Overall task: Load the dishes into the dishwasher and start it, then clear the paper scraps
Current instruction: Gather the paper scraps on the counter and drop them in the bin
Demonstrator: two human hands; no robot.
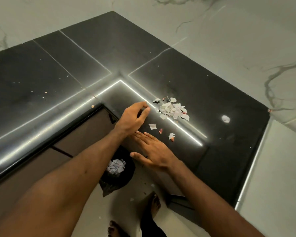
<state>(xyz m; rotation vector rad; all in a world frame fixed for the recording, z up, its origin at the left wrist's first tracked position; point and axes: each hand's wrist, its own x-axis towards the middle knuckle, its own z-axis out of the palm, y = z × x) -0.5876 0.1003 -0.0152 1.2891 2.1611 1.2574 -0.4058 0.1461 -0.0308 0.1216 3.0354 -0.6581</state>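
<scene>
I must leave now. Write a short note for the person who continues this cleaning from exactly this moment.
Left hand: cupped, empty, near the pile of torn white paper scraps on the black glossy countertop.
Right hand: flat, open, at the counter edge.
A few loose scraps lie nearer the edge.
Done: some scraps already sit in the black bin bag on the floor below.
Left: sweep the pile and loose scraps into the bag. No dishwasher is in view.

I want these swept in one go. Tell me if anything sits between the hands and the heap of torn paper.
Nothing visible does. Bare black glossy countertop lies between the left hand and the heap of torn white paper scraps. Only a few loose scraps lie ahead of the right hand.
</scene>
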